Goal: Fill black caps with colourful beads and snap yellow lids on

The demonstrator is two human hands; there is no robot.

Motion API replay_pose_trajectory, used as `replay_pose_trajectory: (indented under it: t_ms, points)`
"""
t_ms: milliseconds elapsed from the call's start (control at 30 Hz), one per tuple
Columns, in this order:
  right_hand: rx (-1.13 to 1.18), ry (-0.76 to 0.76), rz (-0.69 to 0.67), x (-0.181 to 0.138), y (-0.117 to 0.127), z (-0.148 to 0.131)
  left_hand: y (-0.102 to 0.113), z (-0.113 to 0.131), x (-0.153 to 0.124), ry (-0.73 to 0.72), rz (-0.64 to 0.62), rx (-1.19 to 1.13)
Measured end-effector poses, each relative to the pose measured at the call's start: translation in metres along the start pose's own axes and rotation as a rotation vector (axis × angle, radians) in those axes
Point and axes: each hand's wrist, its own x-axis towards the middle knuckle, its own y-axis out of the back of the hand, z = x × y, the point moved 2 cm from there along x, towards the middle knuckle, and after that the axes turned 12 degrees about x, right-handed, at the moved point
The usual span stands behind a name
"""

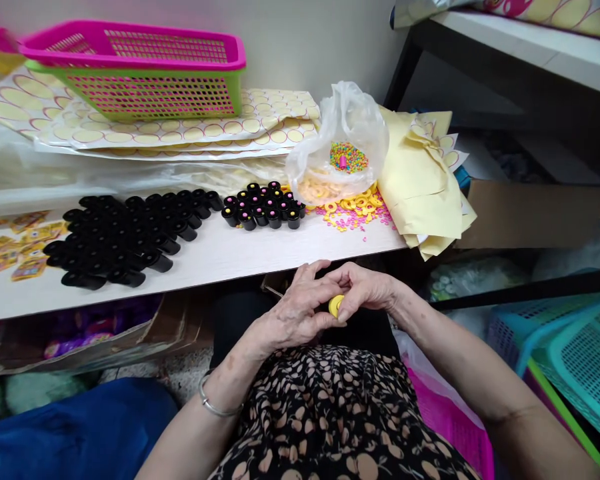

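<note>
Over my lap, just in front of the table edge, my left hand (297,307) and my right hand (364,291) meet around a small round yellow cap (335,305). Fingertips of both hands press on it from either side, and part of it is hidden by them. Beyond the hands, black cylinders with pink or yellow dots on top (261,207) stand in a cluster. Yellow ring-shaped pieces (359,204) and tiny pink pieces (347,220) lie loose to their right. An open clear plastic bag (350,110) holds multicoloured beads (349,157) and a small pink cylinder.
Many black cylinders (125,233) stand at the left, beside printed yellow packets (30,250). Stacked pink and green baskets (145,93) rest on printed sheets (275,123) at the back. Crumpled yellow paper (423,183) overhangs the right edge. A cardboard box (535,213) and turquoise baskets (580,353) are at the right.
</note>
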Motion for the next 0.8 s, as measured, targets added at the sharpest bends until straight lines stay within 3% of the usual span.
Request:
replay_pose_trajectory:
  t_ms: [300,533,800]
  points:
    - [0.116,0.170,0.098,0.010,-0.005,0.023,-0.002,-0.016,-0.009,0.019,0.035,-0.090]
    - [-0.032,0.043,0.034,0.017,-0.011,0.018,0.001,-0.026,-0.021,0.051,0.063,-0.147]
    - [0.027,-0.042,0.009,0.021,-0.029,0.017,0.004,-0.020,-0.029,-0.011,0.113,-0.085]
